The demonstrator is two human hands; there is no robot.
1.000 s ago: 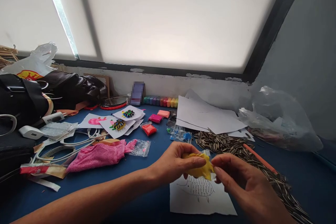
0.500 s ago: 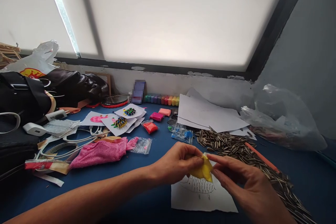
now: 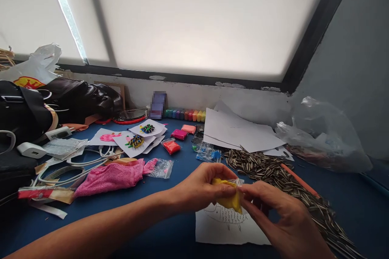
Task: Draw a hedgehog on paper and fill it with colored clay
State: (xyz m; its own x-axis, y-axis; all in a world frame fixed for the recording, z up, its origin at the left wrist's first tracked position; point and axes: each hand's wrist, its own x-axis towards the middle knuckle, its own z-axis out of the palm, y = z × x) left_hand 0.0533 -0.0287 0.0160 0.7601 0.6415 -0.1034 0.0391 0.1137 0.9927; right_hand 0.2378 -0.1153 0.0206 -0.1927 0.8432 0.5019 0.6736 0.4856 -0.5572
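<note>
My left hand (image 3: 200,186) grips a small clear bag of yellow clay (image 3: 231,203), thumb on top and fingers behind. At the bag's right end, my right hand (image 3: 273,206) pinches the transparent plastic edge between thumb and forefinger. Both hands are above a white sheet with a drawing (image 3: 234,230) of an animal with a patterned body and thin legs. The hands hide the upper part of that sheet. Striped sunflower seeds (image 3: 258,164) are heaped just beyond and to the right of my right hand.
Beyond my hands lie a red clay packet (image 3: 171,146), a magenta packet (image 3: 179,134), blank paper (image 3: 237,131) and crumpled clear wrappers (image 3: 208,154). A pink cloth (image 3: 112,178), white cables and decorated paper pieces (image 3: 135,141) occupy the left. An orange stick (image 3: 299,180) lies across the seeds.
My right fingers have closed onto the bag's edge, where clear plastic now shows between the hands. The left hand still holds the yellow bag; the view has shifted slightly.
</note>
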